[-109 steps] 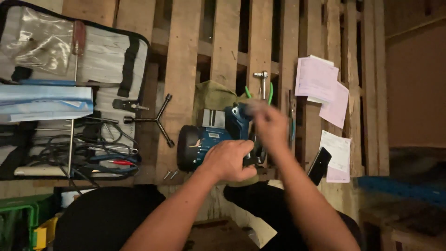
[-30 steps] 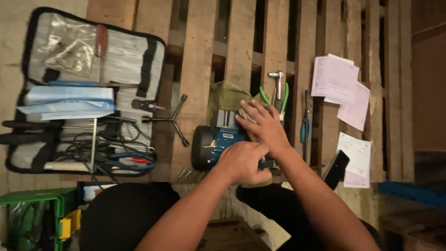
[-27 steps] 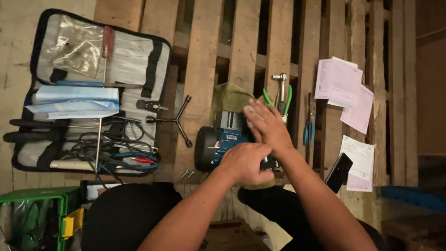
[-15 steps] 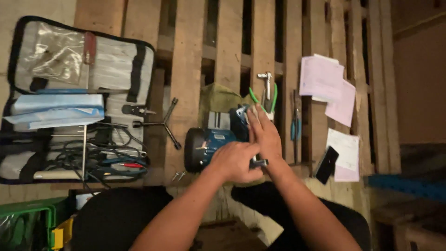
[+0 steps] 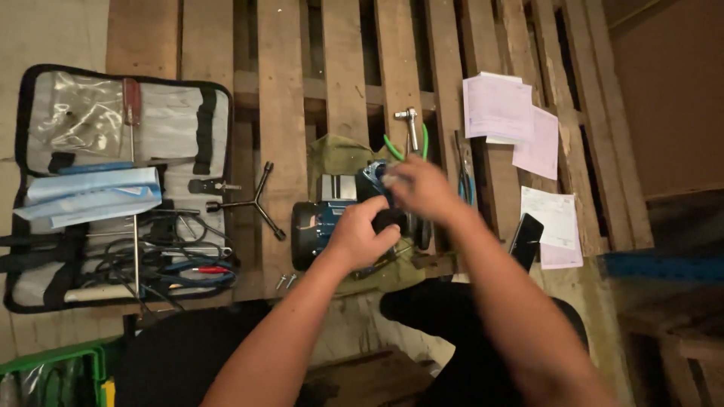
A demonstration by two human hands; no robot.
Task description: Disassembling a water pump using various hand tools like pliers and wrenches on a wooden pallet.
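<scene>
Both hands meet over a blue motor-like machine (image 5: 320, 226) lying on an olive cloth (image 5: 335, 154) on the wooden pallet (image 5: 283, 90). The left hand (image 5: 362, 234) has its fingers curled around a dark part at the machine's right end; the right hand (image 5: 418, 192) is blurred, so its fingers' grip cannot be told. An open tool pouch (image 5: 113, 188) lies well to the left, papers (image 5: 501, 109) to the right.
</scene>
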